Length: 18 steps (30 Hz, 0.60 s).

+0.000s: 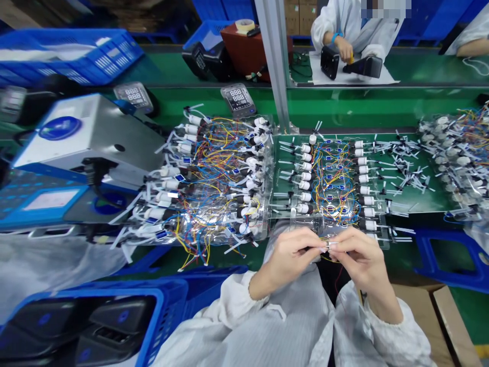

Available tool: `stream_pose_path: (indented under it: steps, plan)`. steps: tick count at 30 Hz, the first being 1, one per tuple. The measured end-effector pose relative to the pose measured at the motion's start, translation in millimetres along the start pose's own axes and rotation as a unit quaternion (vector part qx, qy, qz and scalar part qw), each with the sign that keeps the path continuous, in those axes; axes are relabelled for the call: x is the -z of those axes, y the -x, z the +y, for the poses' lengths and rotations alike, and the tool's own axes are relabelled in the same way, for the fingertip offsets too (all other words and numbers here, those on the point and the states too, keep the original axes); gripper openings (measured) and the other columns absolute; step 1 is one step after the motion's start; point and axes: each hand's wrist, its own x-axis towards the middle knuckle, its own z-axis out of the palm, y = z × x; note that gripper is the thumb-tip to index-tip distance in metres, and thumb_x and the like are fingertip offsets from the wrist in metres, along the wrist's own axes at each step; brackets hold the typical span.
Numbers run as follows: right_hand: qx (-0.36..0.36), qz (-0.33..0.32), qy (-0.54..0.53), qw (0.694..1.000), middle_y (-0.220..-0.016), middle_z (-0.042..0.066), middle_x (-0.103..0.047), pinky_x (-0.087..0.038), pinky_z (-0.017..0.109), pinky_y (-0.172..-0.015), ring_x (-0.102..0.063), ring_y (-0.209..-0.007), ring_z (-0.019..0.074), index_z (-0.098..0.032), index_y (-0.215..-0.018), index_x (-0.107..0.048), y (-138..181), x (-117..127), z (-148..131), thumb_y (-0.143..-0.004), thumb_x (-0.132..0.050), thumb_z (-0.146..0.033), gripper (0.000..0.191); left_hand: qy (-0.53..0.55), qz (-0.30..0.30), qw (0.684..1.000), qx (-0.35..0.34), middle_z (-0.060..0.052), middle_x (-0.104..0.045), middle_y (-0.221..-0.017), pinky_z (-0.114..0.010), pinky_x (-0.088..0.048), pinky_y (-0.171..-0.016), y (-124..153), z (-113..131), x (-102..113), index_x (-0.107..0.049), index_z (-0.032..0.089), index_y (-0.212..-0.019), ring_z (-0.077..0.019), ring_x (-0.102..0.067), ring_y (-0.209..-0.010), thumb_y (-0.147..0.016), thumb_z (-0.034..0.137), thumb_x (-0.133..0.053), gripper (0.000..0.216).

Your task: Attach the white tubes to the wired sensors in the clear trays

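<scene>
My left hand (295, 251) and my right hand (359, 255) meet at the near edge of the bench, fingertips pinched together. Between them is a small wired part (327, 245), mostly covered by the fingers; its exact kind cannot be made out. Thin wires hang below the fingers. Just beyond my hands lies a transparent plastic tray (296, 224) with two columns of white cylindrical parts (305, 169). Each cylinder has a white tube and black fitting, and coloured wires (331, 178) with small blue boards run down the middle.
Left of the tray sit stacked trays of similar wired parts (214, 173) and a grey machine (99, 137). Loose white tubes (408, 168) lie at right. A metal post (273, 61) rises behind. Blue crates (164, 306) stand lower left; across the line a co-worker (355, 30) handles black devices.
</scene>
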Motion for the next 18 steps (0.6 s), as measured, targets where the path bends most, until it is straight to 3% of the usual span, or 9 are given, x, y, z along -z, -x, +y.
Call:
stream_pose_path:
  steps: [4,9,18]
  plan:
    - [-0.035,-0.012,-0.036,0.999,-0.094,0.002,-0.073,-0.062,0.028,-0.066,-0.073,-0.08,0.0155,-0.03,-0.102,-0.08,0.1,1.1,-1.6,-0.09,-0.073,-0.003,0.03,0.003,-0.015,1.0,-0.009,-0.006,-0.079,-0.084,-0.023,-0.059,-0.068,-1.2,0.5,1.7,-0.079,0.016,-0.096,-0.014,-0.073,-0.075,-0.093,0.012,-0.075,0.007]
    - [-0.072,-0.009,-0.154,0.985,-0.094,0.001,-0.07,-0.062,0.028,-0.057,-0.07,-0.065,0.0125,-0.031,-0.104,-0.08,4.7,0.9,-1.1,-0.092,-0.072,-0.005,0.03,0.021,-0.053,0.998,-0.014,-0.008,-0.08,-0.088,-0.023,-0.059,-0.066,-3.9,2.2,7.0,-0.079,0.017,-0.1,-0.0147,-0.074,-0.075,-0.094,0.016,-0.076,0.008]
    - [-0.047,-0.024,-0.078,0.996,-0.093,0.003,-0.072,-0.062,0.03,-0.063,-0.071,-0.072,0.0148,-0.029,-0.104,-0.08,8.8,-1.9,3.0,-0.091,-0.072,-0.004,0.03,0.002,-0.059,0.998,0.013,-0.007,-0.08,-0.086,-0.024,-0.059,-0.072,0.9,5.3,9.5,-0.079,0.015,-0.096,-0.0152,-0.074,-0.076,-0.094,0.012,-0.074,0.006]
